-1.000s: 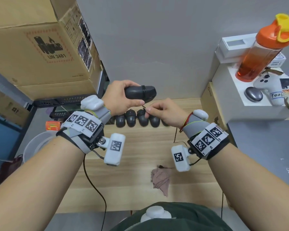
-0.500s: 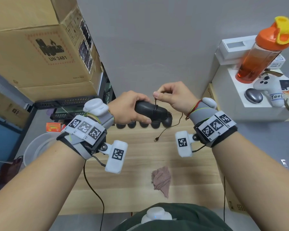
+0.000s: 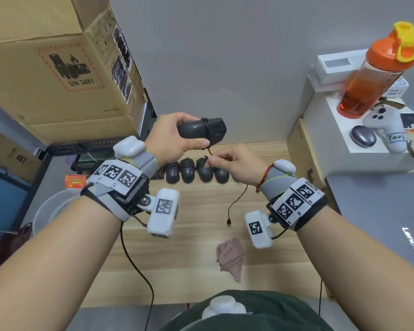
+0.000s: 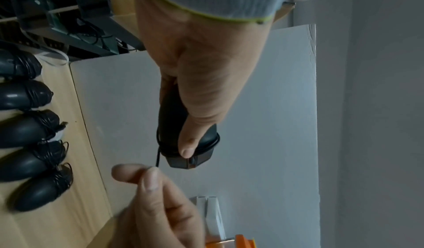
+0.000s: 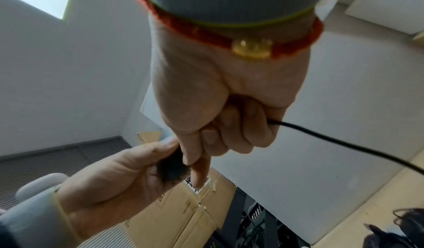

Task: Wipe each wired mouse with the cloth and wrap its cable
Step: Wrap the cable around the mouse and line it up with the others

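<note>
Left hand (image 3: 175, 137) raised, fingers curled gripping; right hand (image 3: 237, 164) below, fingertips pinching.

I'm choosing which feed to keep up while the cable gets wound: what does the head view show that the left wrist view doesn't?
Only the head view shows the cable's loose end dangling to its plug over the table, and the cloth lying there.

Only the left wrist view shows the cable turns on the wrapped mice close up.

Both show the left hand holding the mouse and the right hand pinching its cable just below.
</note>
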### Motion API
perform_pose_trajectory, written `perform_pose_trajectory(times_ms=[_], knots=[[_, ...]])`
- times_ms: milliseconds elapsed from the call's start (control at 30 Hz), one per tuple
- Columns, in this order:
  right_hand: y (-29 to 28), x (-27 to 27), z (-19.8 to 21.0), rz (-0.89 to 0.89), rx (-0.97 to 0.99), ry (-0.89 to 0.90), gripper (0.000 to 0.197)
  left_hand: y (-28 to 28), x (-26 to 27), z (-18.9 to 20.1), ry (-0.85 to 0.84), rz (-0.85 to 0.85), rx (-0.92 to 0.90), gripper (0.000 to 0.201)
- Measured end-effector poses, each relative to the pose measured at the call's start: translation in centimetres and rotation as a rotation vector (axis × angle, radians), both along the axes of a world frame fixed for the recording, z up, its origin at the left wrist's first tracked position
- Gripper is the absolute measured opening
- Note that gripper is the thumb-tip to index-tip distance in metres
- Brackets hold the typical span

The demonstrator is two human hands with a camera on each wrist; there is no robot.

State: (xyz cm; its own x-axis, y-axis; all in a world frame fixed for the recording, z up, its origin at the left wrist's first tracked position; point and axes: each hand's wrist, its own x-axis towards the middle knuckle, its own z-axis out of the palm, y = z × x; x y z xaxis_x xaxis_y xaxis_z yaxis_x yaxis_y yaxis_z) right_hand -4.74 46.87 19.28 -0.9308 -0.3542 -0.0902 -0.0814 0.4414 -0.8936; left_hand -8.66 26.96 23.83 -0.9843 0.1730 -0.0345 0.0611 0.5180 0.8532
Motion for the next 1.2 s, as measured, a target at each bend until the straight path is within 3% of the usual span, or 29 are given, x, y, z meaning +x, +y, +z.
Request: perform_pose_trajectory(times_ms=[133,267,400,467,633,733,867,1033,1200], knots=[[0.5,-0.3,1.6,0.030,0.078,0.042,0.024,-0.3,0.0,-0.8,0.023,-0.014,-0.267,0.045],[1.4,-1.7,2.9,-0.002,0.050,0.153,0.023,-0.1,1.0,-0.5,-0.020,-0.159,-0.450,0.044],[2.2,-3.2,2.9,-0.050,0.036,0.219,0.025,0.7,2.3,0.4,-0.205,-0.360,-0.317,0.039],[2.6,-3.5,2.4,-0.083,0.001,0.215,0.025,1.0,2.6,1.0,-0.191,-0.397,-0.223,0.040],[2.8,-3.0,0.1,-0.155,-0.146,0.111,0.029,1.0,2.3,1.8,-0.019,-0.315,-0.085,0.044],[2.3,-2.5,-1.6,-0.158,-0.049,0.018,0.014,1.0,2.2,1.6,-0.032,-0.273,0.040,0.045],[1.2,-0.2,-1.5,-0.023,-0.052,-0.052,0.027,0.9,1.3,1.0,0.007,-0.127,0.177,0.047],[0.7,0.3,0.8,0.062,0.040,-0.008,0.028,-0.2,0.2,-0.7,-0.004,-0.001,0.026,0.048],[1.3,-0.7,3.4,0.059,0.171,0.135,0.024,-0.3,0.2,-1.1,0.008,-0.088,-0.261,0.043]])
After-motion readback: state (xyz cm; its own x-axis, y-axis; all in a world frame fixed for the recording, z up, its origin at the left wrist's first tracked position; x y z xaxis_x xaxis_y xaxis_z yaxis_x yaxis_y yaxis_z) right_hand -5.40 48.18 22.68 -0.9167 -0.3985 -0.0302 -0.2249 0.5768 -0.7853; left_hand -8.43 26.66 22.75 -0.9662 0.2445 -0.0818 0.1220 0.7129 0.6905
